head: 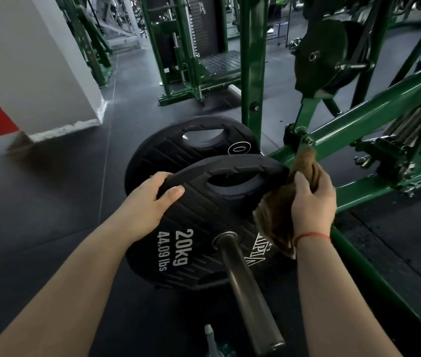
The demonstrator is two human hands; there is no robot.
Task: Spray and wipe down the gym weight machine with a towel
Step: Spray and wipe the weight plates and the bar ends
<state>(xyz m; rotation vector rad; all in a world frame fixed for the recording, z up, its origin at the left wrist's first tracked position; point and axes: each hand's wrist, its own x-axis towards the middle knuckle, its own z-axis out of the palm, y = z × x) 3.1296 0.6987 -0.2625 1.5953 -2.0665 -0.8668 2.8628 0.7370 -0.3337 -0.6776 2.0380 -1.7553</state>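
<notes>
A black 20kg weight plate point(191, 243) sits on a steel sleeve bar point(248, 297) of the green weight machine point(374, 117). A second black plate point(178, 148) stands behind it. My left hand point(150, 202) grips the top left rim of the front plate, thumb on its face. My right hand point(312, 202) holds a bunched brown towel point(273, 220) against the plate's upper right rim. A spray bottle's nozzle point(210, 338) shows at the bottom edge, below the bar.
Green frame tubes point(358, 274) run along the floor to my right. A white pillar with a red stripe point(31, 73) stands at the left. More green machines point(191, 47) fill the back. Dark rubber floor point(49, 202) lies to the left.
</notes>
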